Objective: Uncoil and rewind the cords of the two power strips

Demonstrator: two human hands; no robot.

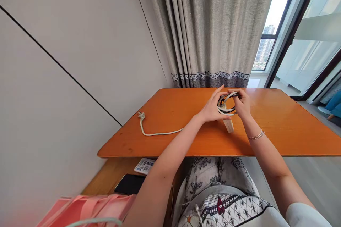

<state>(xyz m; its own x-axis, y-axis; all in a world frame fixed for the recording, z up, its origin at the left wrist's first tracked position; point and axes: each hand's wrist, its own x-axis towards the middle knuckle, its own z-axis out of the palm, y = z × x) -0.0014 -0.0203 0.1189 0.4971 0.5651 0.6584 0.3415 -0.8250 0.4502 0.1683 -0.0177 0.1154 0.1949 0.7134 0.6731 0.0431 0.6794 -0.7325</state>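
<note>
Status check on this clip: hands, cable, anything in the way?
Left hand and right hand both gripping coiled cable above power strip. Loose plug end trails left on orange table. Nothing in the way.

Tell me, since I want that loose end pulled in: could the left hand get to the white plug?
Probably yes. The white plug lies on bare orange table left of the left hand, with nothing between, though that hand now holds the cable coil.
</note>
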